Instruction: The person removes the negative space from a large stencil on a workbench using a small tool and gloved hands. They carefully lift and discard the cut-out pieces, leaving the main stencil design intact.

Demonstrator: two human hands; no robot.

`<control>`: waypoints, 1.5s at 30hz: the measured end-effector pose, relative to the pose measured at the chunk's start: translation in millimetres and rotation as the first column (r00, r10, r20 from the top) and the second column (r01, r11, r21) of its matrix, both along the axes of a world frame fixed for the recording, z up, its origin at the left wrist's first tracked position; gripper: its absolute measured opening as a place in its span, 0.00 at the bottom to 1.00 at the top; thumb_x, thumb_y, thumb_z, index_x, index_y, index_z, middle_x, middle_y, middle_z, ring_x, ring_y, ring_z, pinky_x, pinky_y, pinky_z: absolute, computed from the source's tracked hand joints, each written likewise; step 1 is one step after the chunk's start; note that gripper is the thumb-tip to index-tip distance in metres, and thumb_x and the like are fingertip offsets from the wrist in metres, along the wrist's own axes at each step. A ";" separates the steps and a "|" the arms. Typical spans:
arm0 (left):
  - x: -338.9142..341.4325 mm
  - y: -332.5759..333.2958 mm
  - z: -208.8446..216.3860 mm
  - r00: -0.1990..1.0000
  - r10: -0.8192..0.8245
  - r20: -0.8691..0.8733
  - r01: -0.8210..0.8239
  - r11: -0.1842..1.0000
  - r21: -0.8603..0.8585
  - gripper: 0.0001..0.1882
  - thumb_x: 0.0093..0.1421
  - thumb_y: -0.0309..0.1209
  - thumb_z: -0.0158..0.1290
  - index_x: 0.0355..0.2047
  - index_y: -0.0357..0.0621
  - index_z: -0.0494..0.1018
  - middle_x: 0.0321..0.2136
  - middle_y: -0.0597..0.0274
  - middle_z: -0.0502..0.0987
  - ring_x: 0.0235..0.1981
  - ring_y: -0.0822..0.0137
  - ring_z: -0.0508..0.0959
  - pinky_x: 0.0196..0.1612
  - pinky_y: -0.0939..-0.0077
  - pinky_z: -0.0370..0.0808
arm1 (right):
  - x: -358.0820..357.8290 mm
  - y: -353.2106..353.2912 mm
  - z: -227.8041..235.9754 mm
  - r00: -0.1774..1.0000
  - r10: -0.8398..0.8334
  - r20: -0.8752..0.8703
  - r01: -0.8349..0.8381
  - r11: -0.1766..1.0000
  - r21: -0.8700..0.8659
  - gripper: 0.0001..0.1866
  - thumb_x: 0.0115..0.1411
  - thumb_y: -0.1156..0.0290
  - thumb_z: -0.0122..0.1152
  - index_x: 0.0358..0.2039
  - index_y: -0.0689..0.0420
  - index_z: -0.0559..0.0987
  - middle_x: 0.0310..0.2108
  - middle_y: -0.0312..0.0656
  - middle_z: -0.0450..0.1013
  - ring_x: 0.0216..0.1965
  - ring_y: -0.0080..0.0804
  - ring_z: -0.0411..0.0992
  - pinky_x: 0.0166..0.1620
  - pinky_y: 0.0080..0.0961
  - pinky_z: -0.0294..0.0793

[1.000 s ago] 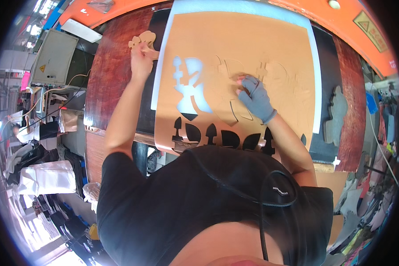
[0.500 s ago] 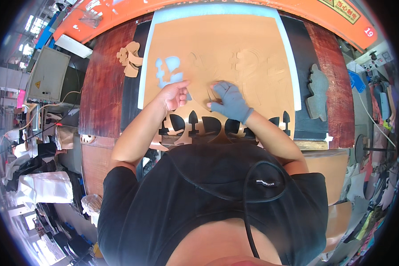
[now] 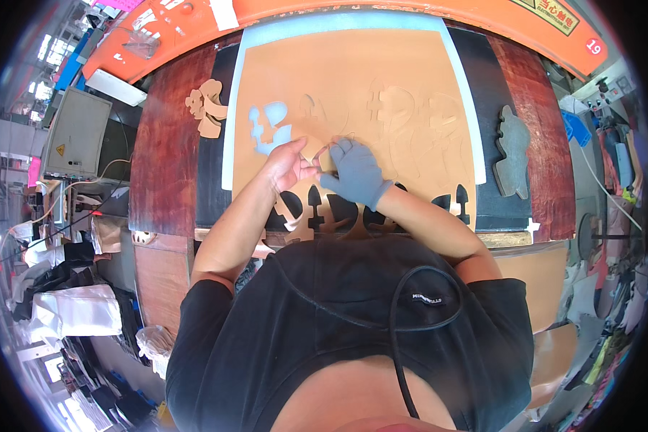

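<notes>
A large tan sheet [image 3: 338,65], perhaps leather, lies in front of me with several curved shapes cut into it. At its left, some shapes have been lifted out, and pale blue shows through the holes. My bare left hand [image 3: 289,167] and my right hand [image 3: 356,171], in a grey fingerless glove, meet over the sheet's middle. Between their fingertips is a small tan cut-out piece [image 3: 318,154], partly hidden by the fingers. Several other cut-out pieces [image 3: 210,108] lie in a small pile on the left.
Beneath the sheet is a pale blue board [image 3: 338,20] on a black and reddish-brown table. A grey figure-shaped block [image 3: 513,151], perhaps a cutting die, lies at the right. An orange machine beam [image 3: 302,9] crosses the far side. Dark openings line the sheet's near edge.
My hands have come together, the left turning palm up and the right moving left. More of the pale blue opening beside my left hand shows. The whole view has shifted slightly.
</notes>
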State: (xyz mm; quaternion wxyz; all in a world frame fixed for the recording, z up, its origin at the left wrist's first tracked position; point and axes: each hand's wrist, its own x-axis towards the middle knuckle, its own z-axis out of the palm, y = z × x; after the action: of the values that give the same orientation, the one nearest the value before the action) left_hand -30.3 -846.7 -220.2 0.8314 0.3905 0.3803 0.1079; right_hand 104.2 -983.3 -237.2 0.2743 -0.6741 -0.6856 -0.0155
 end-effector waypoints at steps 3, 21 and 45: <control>1.4 -6.5 1.2 0.998 0.071 -0.002 -0.070 0.996 0.063 0.15 0.66 0.36 0.40 0.47 0.40 0.60 0.37 0.50 0.74 0.29 0.60 0.79 0.28 0.74 0.79 | 4.2 7.7 4.6 1.000 -0.005 0.006 0.004 0.996 0.086 0.26 0.51 0.54 0.56 0.39 0.66 0.74 0.42 0.55 0.70 0.42 0.49 0.69 0.44 0.39 0.69; -2.9 -6.9 -23.7 0.979 0.158 -0.130 -0.064 0.840 0.538 0.15 0.65 0.35 0.43 0.48 0.42 0.62 0.35 0.53 0.75 0.29 0.67 0.76 0.26 0.78 0.75 | 98.6 33.6 94.8 0.855 0.031 -0.518 -0.085 0.993 -0.081 0.13 0.54 0.61 0.54 0.25 0.58 0.78 0.24 0.42 0.74 0.26 0.38 0.71 0.33 0.30 0.72; 42.5 -11.2 -15.3 0.953 0.079 0.293 -0.083 0.997 0.003 0.12 0.63 0.37 0.48 0.41 0.42 0.70 0.38 0.59 0.75 0.37 0.63 0.77 0.41 0.64 0.76 | 114.6 80.1 -19.3 0.985 -0.064 0.159 0.042 0.989 0.140 0.16 0.52 0.70 0.51 0.43 0.55 0.74 0.47 0.40 0.71 0.49 0.40 0.67 0.48 0.36 0.67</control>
State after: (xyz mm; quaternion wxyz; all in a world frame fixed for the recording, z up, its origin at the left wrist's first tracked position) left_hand 12.2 -857.8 -235.6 0.8704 0.3608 0.2678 0.2014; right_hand 218.9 -903.1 -256.5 0.2620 -0.6683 -0.6850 -0.1245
